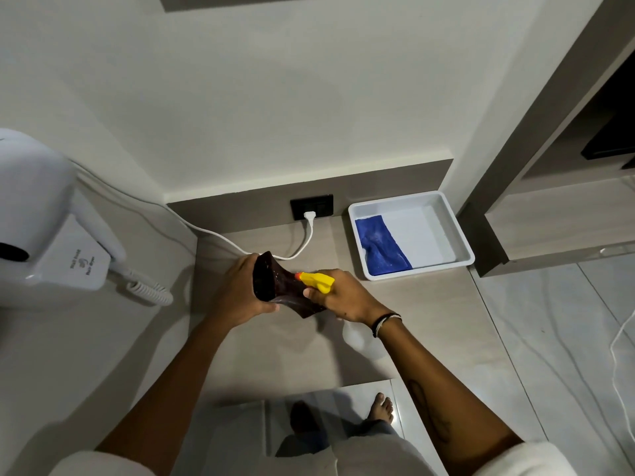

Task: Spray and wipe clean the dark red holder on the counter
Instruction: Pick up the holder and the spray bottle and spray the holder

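My left hand grips the dark red holder by its left side and holds it tilted just above the counter. My right hand is closed around a spray bottle with a yellow trigger head; its orange nozzle points at the holder from close range. The bottle's pale body shows below my right wrist. A blue cloth lies in a white tray at the back right of the counter.
A white wall-mounted hair dryer with a coiled cord hangs at the left. Its white cable runs across the counter to a plug in a black socket on the back wall. A shelf unit stands right; my feet show below.
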Available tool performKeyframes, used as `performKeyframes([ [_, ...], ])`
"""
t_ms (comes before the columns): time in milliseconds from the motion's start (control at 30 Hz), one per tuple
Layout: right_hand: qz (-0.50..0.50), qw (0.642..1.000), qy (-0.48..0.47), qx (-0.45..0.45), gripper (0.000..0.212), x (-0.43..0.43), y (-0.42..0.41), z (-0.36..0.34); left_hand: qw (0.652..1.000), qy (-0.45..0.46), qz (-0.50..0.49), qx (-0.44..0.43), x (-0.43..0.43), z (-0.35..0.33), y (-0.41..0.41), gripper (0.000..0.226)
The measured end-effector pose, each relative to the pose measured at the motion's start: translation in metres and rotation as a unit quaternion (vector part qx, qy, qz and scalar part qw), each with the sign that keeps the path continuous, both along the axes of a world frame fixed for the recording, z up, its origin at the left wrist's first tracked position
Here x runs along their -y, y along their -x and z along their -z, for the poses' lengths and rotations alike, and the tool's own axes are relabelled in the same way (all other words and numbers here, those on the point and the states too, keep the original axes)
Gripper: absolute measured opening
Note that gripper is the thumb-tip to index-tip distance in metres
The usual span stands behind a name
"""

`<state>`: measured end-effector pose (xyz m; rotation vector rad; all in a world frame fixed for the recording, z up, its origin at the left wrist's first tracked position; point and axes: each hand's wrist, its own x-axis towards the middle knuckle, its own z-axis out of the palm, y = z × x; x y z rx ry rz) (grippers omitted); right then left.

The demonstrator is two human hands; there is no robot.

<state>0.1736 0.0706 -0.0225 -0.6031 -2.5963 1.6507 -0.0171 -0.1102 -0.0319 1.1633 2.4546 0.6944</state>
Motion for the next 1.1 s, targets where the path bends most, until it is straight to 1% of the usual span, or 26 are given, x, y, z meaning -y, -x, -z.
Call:
performKeyframes([
  [100, 0.005, 0.999, -0.039, 0.034, 0.038, -0.004, -0.007, 0.01, 1.0, 0.005, -0.011, 0.005, 0.002, 0.001, 0.0, 0.098],
  [200, 0.032, 0.994, -0.052, 0.093, 0.031, -0.01, -0.017, 0.021, 1.0, 0.005, -0.013, 0.015, 0.005, 0.005, 0.003, 0.101],
  [300, 0.062, 0.987, -0.065, 0.136, 0.032, -0.017, -0.029, 0.032, 1.0, 0.008, -0.012, 0.022, 0.008, 0.01, 0.009, 0.105],
  [400, 0.089, 0.98, -0.092, 0.153, 0.034, -0.021, -0.037, 0.042, 1.0, 0.01, -0.007, 0.022, 0.009, 0.01, 0.01, 0.108],
  [467, 0.111, 0.978, -0.095, 0.15, 0.035, -0.022, -0.039, 0.045, 1.0, 0.006, -0.004, 0.018, 0.009, 0.008, 0.01, 0.105],
  [533, 0.129, 0.98, -0.079, 0.133, 0.035, -0.023, -0.041, 0.044, 0.999, -0.005, -0.019, 0.034, 0.008, 0.007, 0.01, 0.1],
  [633, 0.135, 0.984, -0.043, 0.107, 0.035, -0.027, -0.042, 0.041, 0.99, -0.013, -0.101, 0.093, 0.006, 0.006, 0.012, 0.092],
  [667, 0.135, 0.985, -0.038, 0.103, 0.035, -0.028, -0.042, 0.041, 0.984, -0.006, -0.135, 0.12, 0.005, 0.005, 0.013, 0.089],
  [767, 0.13, 0.986, -0.035, 0.097, 0.033, -0.03, -0.042, 0.038, 0.954, 0.045, -0.211, 0.208, 0.0, 0.002, 0.015, 0.095],
  [867, 0.113, 0.988, -0.047, 0.094, 0.033, -0.03, -0.042, 0.036, 0.925, 0.09, -0.262, 0.262, -0.002, 0.004, 0.015, 0.094],
  [900, 0.107, 0.989, -0.05, 0.094, 0.033, -0.031, -0.042, 0.035, 0.918, 0.096, -0.273, 0.271, -0.001, 0.006, 0.014, 0.096],
  [967, 0.1, 0.989, -0.051, 0.094, 0.029, -0.031, -0.041, 0.033, 0.915, 0.079, -0.277, 0.282, 0.0, 0.01, 0.012, 0.103],
  [1033, 0.089, 0.991, -0.048, 0.09, 0.024, -0.032, -0.04, 0.033, 0.923, 0.05, -0.244, 0.292, 0.002, 0.013, 0.011, 0.116],
  [1100, 0.078, 0.992, -0.044, 0.083, 0.023, -0.031, -0.038, 0.032, 0.93, 0.051, -0.206, 0.299, 0.006, 0.013, 0.01, 0.131],
])
